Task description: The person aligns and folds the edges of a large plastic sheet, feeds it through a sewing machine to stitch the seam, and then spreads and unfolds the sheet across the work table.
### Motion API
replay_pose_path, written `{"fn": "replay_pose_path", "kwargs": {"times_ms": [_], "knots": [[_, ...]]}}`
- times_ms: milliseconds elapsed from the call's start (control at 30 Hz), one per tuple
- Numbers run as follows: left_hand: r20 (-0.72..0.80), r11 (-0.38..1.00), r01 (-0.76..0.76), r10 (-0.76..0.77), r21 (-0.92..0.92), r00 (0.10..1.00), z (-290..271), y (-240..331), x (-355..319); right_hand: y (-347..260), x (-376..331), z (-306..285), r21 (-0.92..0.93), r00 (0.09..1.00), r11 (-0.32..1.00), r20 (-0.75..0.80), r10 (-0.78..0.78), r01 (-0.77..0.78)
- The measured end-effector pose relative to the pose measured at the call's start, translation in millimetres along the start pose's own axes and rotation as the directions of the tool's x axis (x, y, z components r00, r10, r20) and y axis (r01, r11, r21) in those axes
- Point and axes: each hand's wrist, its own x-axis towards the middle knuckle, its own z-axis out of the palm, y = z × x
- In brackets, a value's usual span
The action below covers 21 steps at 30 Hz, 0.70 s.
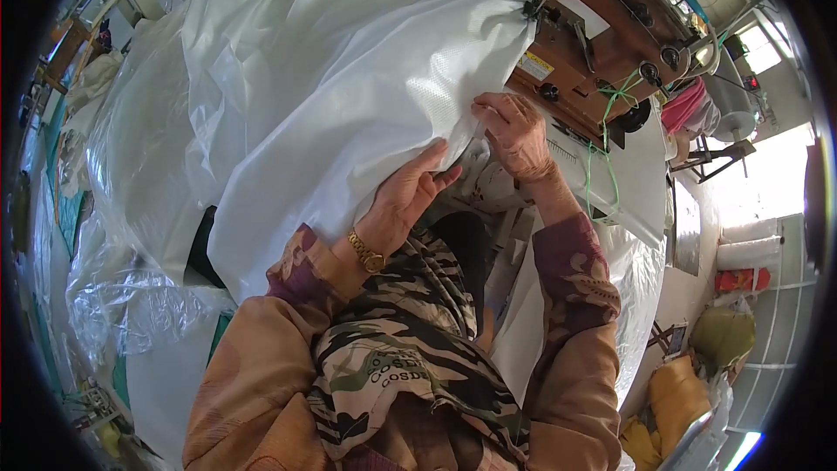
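Observation:
A large white woven fabric sheet (349, 78) is draped over the work surface and bunched toward a brown sewing machine (602, 26) at the upper right. My left hand (403, 196), with a gold watch at the wrist, lies flat against the underside edge of the fabric. My right hand (516, 135) pinches the fabric's edge just in front of the machine. The two hands are close together along the same edge.
Clear plastic sheeting (131, 296) piles up at the left. A green cord (610, 105) hangs from the machine. A red object and yellow sacks (680, 392) sit on the floor at the right, near a bright doorway.

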Motion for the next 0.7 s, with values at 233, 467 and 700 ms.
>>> {"fn": "replay_pose_path", "kwargs": {"times_ms": [233,467,700], "knots": [[-0.008,0.917,0.016,-0.014,0.398,1.0,26.0,10.0,-6.0,0.9,1.1,-4.0,-0.013,0.998,0.998,0.016,-0.056,0.057],[0.099,0.98,0.077,-0.097,0.184,0.99,21.9,4.8,22.4,0.9,2.1,-4.1,-0.035,0.997,0.997,0.026,-0.068,0.069],[0.041,0.982,0.044,-0.052,0.184,0.998,26.0,7.3,21.8,4.2,0.9,-10.9,-0.03,0.987,0.987,0.019,-0.16,0.16]]}}
